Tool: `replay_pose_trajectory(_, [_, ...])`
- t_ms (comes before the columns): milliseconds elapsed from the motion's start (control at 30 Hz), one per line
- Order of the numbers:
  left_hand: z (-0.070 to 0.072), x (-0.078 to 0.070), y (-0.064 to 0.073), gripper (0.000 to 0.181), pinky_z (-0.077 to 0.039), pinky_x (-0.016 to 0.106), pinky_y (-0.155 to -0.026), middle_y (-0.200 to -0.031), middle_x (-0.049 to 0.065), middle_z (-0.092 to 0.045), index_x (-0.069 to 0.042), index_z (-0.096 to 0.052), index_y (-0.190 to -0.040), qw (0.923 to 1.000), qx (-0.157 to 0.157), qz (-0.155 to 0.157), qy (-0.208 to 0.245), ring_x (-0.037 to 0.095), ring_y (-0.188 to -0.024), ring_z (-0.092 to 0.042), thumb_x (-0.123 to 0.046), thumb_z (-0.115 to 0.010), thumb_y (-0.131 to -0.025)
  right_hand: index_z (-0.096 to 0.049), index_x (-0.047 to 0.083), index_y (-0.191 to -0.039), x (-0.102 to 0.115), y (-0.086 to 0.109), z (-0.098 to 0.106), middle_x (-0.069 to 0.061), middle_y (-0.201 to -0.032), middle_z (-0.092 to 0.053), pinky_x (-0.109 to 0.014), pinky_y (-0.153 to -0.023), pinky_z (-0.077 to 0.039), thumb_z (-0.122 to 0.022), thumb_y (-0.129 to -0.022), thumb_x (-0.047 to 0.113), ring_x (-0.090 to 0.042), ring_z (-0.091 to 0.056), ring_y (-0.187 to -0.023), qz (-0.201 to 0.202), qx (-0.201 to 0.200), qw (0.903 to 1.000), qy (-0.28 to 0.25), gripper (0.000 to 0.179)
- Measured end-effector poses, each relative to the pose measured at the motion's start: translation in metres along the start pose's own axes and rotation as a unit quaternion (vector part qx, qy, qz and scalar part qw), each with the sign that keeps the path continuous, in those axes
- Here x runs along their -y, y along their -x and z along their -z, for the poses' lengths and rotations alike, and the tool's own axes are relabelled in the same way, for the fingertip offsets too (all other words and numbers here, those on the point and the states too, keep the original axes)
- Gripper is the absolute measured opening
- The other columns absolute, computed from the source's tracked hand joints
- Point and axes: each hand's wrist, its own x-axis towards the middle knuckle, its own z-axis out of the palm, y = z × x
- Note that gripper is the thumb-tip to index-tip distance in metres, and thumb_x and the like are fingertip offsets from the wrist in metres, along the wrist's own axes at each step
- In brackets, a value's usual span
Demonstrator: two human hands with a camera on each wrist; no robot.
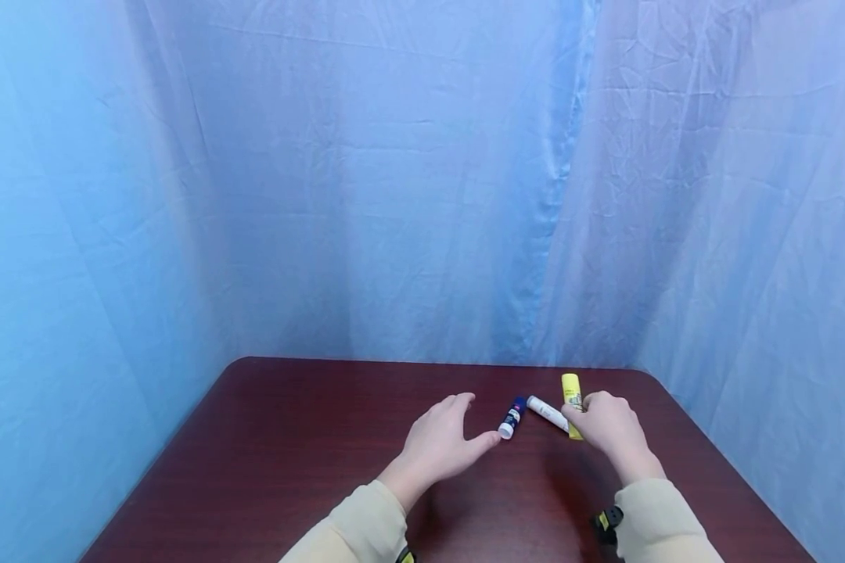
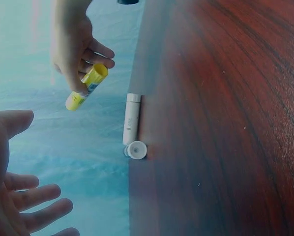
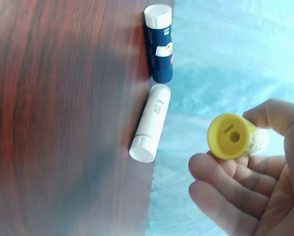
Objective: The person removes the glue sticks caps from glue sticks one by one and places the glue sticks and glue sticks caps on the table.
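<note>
Between thumb and fingers, my right hand [image 1: 611, 428] pinches a yellow glue stick [image 1: 571, 386] and holds it above the table. Its hollow yellow base [image 3: 220, 142] faces the camera in the right wrist view. Below it lies a white glue stick [image 1: 546, 411] on its side. A navy blue glue stick [image 1: 514, 416] with a white end rests beside the white one, nearer my left hand. My left hand [image 1: 440, 442] is spread and holds nothing, its thumb tip close to the navy stick's white end in the head view.
The dark red-brown wooden table [image 1: 310, 438] has rounded far corners. Light blue cloth curtains [image 1: 408, 195] hang behind it and along both sides. Cream sleeves [image 1: 366, 524] cover the forearms, and a black and yellow wrist device [image 1: 609, 522] sits at the right cuff.
</note>
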Motion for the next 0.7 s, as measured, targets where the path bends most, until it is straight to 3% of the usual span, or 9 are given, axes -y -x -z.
replay_pose_trajectory(200, [0.009,0.007,0.005,0.072,-0.05,0.044,-0.098,-0.138,0.001,-0.061,-0.012,-0.055,-0.144,0.9998,-0.012,-0.006,0.013,0.02,-0.125,-0.059,-0.059,-0.066,-0.09,-0.049,0.013,-0.065,0.011,0.003,-0.001,0.003,-0.055,-0.036,-0.033,-0.05,-0.032,-0.061,-0.097,0.037,-0.016,-0.036,-0.05,0.043,-0.025,0.9987,-0.014,0.041])
replay_pose_trajectory(467, [0.022,0.017,0.016,0.073,-0.05,0.046,-0.096,-0.134,0.002,-0.064,-0.01,-0.054,-0.144,0.9996,-0.019,-0.018,0.009,0.021,-0.123,-0.06,-0.057,-0.066,-0.09,-0.061,0.013,-0.073,0.027,0.009,-0.002,0.004,-0.057,-0.047,-0.032,-0.052,-0.034,-0.066,-0.094,0.032,-0.016,-0.042,-0.055,0.107,-0.036,0.9931,-0.03,0.03])
replay_pose_trajectory(700, [0.03,0.028,0.027,0.072,-0.051,0.047,-0.094,-0.131,0.003,-0.066,-0.009,-0.054,-0.143,0.9991,-0.031,-0.029,-0.001,0.022,-0.12,-0.061,-0.057,-0.067,-0.09,-0.065,0.015,-0.081,0.035,0.012,-0.01,0.004,-0.063,-0.056,-0.031,-0.051,-0.038,-0.071,-0.095,0.034,-0.016,-0.047,-0.057,0.133,-0.034,0.9887,-0.06,0.024])
